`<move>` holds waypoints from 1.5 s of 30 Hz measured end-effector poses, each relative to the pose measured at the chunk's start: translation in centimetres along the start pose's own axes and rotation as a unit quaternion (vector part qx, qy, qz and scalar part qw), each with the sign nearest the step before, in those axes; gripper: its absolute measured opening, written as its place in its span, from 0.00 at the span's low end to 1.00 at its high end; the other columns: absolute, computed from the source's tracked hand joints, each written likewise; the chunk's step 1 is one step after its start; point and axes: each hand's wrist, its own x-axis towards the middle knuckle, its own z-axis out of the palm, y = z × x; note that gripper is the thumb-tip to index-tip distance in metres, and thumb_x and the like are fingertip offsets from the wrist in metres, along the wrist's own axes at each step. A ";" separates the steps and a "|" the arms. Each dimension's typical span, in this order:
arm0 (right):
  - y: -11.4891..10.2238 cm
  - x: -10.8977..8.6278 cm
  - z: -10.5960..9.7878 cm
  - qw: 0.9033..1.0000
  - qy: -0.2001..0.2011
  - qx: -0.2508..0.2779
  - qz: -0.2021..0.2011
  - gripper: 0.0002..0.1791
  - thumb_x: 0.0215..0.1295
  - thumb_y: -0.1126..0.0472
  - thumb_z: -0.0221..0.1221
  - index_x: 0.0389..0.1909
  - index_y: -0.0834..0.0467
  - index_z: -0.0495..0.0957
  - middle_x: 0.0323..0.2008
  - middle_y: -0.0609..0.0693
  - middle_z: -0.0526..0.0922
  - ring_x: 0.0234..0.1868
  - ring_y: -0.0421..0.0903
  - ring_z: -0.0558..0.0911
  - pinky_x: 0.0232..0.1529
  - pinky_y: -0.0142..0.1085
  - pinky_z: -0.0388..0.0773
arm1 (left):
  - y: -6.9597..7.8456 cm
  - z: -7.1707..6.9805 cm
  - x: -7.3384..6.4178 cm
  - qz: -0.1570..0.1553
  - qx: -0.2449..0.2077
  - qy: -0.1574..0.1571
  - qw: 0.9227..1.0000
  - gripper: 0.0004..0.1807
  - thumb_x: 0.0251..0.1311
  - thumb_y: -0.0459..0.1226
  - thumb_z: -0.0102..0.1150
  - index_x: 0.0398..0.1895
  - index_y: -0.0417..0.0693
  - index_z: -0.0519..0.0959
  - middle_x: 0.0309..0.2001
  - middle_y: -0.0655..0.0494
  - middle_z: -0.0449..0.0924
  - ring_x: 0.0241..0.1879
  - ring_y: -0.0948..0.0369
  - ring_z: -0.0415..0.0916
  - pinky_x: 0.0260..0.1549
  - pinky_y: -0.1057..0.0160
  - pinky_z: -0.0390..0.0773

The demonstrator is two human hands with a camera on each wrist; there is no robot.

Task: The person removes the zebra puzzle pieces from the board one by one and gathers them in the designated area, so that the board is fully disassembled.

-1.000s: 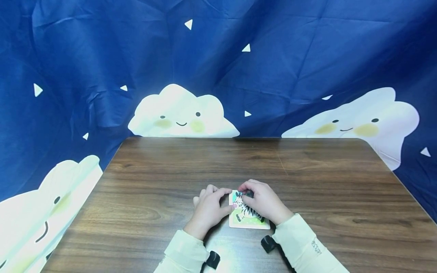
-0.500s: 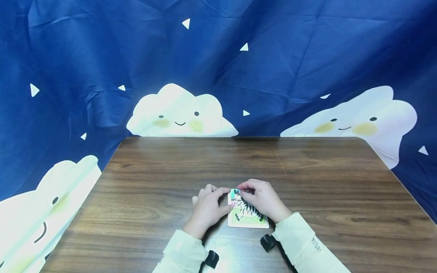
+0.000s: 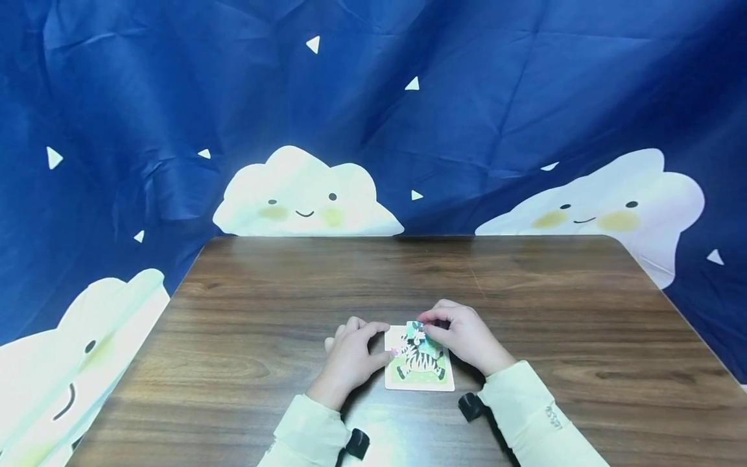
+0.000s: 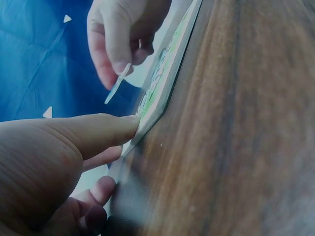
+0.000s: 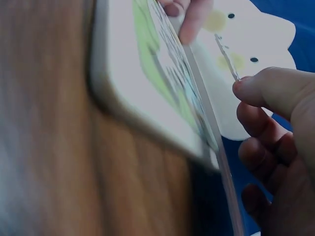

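A square puzzle board with a zebra picture lies flat on the table. At its left edge my left hand presses with a fairly straight thumb, and the index fingertip touches near the far left corner. My right hand pinches a thin puzzle piece bearing the zebra's head between thumb and index finger. Both wrist views show this thin piece tilted and raised off the board. A pale bare patch shows at the board's upper left. Fingers partly hide the piece's right side.
The brown wooden table extends around the board on all sides. Behind it hangs a blue cloth printed with smiling clouds and white triangles. A black strap mount sits at each wrist.
My right hand has lifted the zebra-head piece from the board and moved it slightly right, uncovering a pale patch at the upper left. The left hand stays at the board's edge.
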 end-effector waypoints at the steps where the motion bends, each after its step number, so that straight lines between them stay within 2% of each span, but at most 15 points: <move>1: 0.1 0.0 -0.2 1.000 0.001 -0.004 0.001 0.10 0.62 0.65 0.66 0.44 0.55 0.88 0.34 0.38 0.80 0.35 0.39 0.76 0.38 0.34 0.74 | 0.0 0.0 0.0 0.000 -0.001 0.001 1.000 0.27 0.53 0.53 0.71 0.58 0.62 0.82 0.46 0.56 0.73 0.43 0.56 0.67 0.38 0.53 0.59; 10: 2.6 0.2 -2.1 0.999 0.028 -0.035 -0.002 0.09 0.62 0.65 0.66 0.43 0.54 0.89 0.36 0.40 0.83 0.37 0.40 0.77 0.41 0.38 0.73 | -0.2 -0.2 0.3 -0.004 -0.001 0.008 1.000 0.26 0.53 0.52 0.71 0.57 0.62 0.82 0.48 0.54 0.74 0.44 0.56 0.68 0.38 0.52 0.59; 15: 3.8 0.0 -3.0 0.998 0.042 -0.038 0.013 0.09 0.62 0.65 0.67 0.43 0.53 0.89 0.37 0.41 0.84 0.39 0.42 0.79 0.43 0.41 0.74 | -0.3 -0.2 0.0 -0.007 -0.005 0.006 1.000 0.26 0.53 0.52 0.71 0.57 0.62 0.82 0.47 0.56 0.74 0.43 0.57 0.67 0.38 0.52 0.58; 23: 5.2 -0.8 -3.2 0.997 0.040 -0.042 0.058 0.09 0.64 0.64 0.65 0.42 0.53 0.88 0.42 0.45 0.86 0.46 0.48 0.82 0.51 0.50 0.75 | -0.8 0.3 -1.0 -0.011 -0.008 0.005 1.000 0.27 0.52 0.52 0.72 0.57 0.62 0.82 0.46 0.57 0.74 0.42 0.57 0.67 0.38 0.51 0.58; 29: 6.0 -1.2 -3.5 0.996 0.034 -0.052 0.057 0.08 0.64 0.64 0.65 0.42 0.52 0.88 0.42 0.47 0.86 0.49 0.52 0.82 0.53 0.53 0.74 | -0.8 0.7 -1.6 -0.011 -0.017 0.004 1.000 0.27 0.51 0.52 0.73 0.56 0.62 0.82 0.47 0.57 0.74 0.42 0.57 0.67 0.38 0.52 0.59; 37: 7.9 -1.1 -5.2 0.994 0.052 -0.082 0.047 0.07 0.64 0.62 0.66 0.41 0.51 0.89 0.40 0.46 0.85 0.45 0.50 0.82 0.48 0.50 0.75 | -0.4 0.6 -1.3 -0.002 -0.023 0.007 1.000 0.27 0.51 0.51 0.73 0.56 0.60 0.82 0.48 0.56 0.75 0.43 0.57 0.68 0.36 0.52 0.58; 45: 9.3 -0.6 -7.1 0.994 0.041 -0.088 0.055 0.08 0.64 0.60 0.66 0.43 0.53 0.89 0.39 0.46 0.86 0.46 0.53 0.83 0.49 0.51 0.75 | -0.2 0.4 -0.6 0.008 -0.014 0.013 1.000 0.27 0.51 0.53 0.72 0.56 0.61 0.82 0.47 0.57 0.75 0.43 0.57 0.68 0.37 0.52 0.58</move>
